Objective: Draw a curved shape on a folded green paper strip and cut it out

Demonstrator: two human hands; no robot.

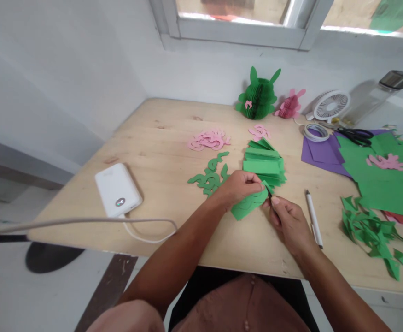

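My left hand (244, 186) pinches the upper edge of a green paper piece (244, 208) that has curved pencil outlines drawn on it. Held in my right hand (287, 219) is a small dark cutting tool (269, 193), seemingly scissors, mostly hidden by the fingers; its tip meets the paper's right edge. Just beyond both hands lies a pleated stack of green paper (263, 159). Left of it are green cut-out shapes (210, 180), with pink cut-out shapes (210, 139) behind them.
A white power bank (118, 190) with a cable lies left. To the right are a white pen (313, 219), green scraps (374, 230), green sheets (384, 184), black-handled scissors (355, 136) and tape (316, 133). Paper figures (259, 99), a fan (330, 106) and a bottle (374, 99) stand behind.
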